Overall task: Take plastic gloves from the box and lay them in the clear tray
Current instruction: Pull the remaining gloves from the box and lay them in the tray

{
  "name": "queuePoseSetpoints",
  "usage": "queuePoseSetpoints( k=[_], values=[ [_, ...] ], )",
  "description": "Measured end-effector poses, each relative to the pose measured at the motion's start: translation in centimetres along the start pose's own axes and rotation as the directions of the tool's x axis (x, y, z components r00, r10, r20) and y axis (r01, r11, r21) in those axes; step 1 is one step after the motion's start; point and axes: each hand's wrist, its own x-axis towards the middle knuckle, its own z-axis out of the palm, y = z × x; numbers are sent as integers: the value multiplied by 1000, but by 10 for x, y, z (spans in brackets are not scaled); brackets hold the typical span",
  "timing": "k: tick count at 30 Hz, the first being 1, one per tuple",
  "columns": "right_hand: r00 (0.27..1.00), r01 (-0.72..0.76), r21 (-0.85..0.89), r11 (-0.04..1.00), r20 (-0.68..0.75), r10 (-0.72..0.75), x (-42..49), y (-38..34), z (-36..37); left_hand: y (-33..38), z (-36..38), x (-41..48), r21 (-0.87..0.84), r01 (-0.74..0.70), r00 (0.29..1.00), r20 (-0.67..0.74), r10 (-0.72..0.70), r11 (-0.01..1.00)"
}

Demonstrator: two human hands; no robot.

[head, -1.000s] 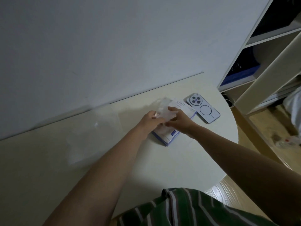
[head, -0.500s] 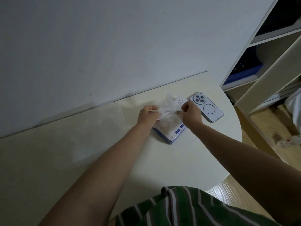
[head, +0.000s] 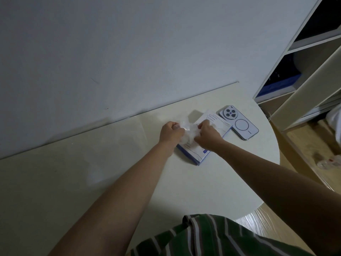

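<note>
Both hands met over the box [head: 193,154], which lay flat on the surface [head: 184,185] near the wall. The left hand [head: 170,134] had its fingers [head: 176,127] curled and pinching one side of a crumpled clear glove [head: 188,133]. The right hand [head: 207,134] pinched the other side, fingers bent tight. The glove hung bunched between them, just above the box's nearer half. The tray [head: 118,150] sat left of the box, well apart from it, hard to make out. A phone [head: 239,125] lay face down just right of the box.
</note>
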Motion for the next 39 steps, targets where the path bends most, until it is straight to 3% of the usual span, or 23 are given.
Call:
queuePoseSetpoints(
  k=[4, 7, 10, 14, 17, 20, 24, 29, 32, 34, 37, 39],
  values=[
    [998, -63, -362, 930, -11, 63, -1, 7, 6, 7, -8, -5, -164, 1, 1000, -16, -4, 986],
    [998, -55, -431, 901, -23, 50, -4, 11, 5, 11, -17, -8, -154, -74, 997, -47, 67, 985],
    [980, -36, -283, 958, -197, -22, -7, 6, -6, 12, -27, -10, -162, -98, 995, -10, 98, 982],
    [884, 116, -45, 992, -452, -123, -19, -11, -17, 15, -37, -12, -190, -84, 996, 2, 86, 978],
    [908, 279, 344, 896, -398, -130, -24, -28, -20, 16, -48, -15, -256, -66, 997, 9, 71, 965],
    [980, 180, 637, 749, -181, -82, -29, -48, -17, 10, -59, -14, -312, -53, 997, 29, 65, 949],
    [995, 39, 655, 754, 44, -90, -29, -67, -4, 1, -79, -18, -404, -30, 999, 17, 41, 914],
    [996, -86, 782, 618, 75, 44, -31, -87, 8, -17, -111, -20, -389, -66, 992, -125, 19, 919],
    [975, -96, 801, 591, -44, 218, -29, -100, 7, -30, -134, -22, -355, -60, 980, -201, -13, 933],
    [952, -9, 790, 614, -181, 247, -28, -108, 6, -39, -149, -22, -337, -36, 967, -250, -53, 941],
    [919, 188, 671, 718, -378, 113, -30, -127, 12, -48, -166, -20, -240, -60, 938, -345, -27, 969],
    [902, 301, 549, 779, -429, -47, -36, -147, 24, -48, -174, -22, -234, -88, 929, -369, -5, 968]
  ],
)
